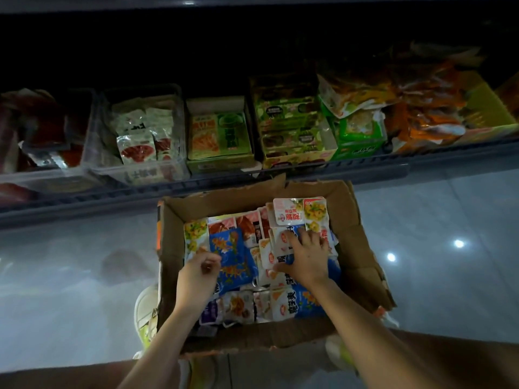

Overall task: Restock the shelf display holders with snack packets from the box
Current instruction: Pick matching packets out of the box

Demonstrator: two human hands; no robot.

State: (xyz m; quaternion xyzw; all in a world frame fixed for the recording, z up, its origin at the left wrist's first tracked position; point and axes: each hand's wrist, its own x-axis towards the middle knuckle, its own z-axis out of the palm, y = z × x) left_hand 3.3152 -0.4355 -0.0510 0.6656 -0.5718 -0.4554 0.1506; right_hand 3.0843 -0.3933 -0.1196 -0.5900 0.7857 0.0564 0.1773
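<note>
A shop — shelf (pixel 365 167) lined with display holders (pixel 146 175) of packaged snacks (pixel 137 150)

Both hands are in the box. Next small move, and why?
Probably curl the right hand round the white packets under it and lift them out. It lies flat on them in the cardboard box, gripping nothing; the left hand is curled at the edge of the blue packet.

leftmost holder (pixel 42 178): cut by left edge | left hand (pixel 200 269): grip unclear

Torn, matt brown cardboard box (pixel 362 237) holding glossy plastic snack packets (pixel 234 254). Shiny tiled floor (pixel 435 234). Clear plastic holder (pixel 174 169) on the shelf.
</note>
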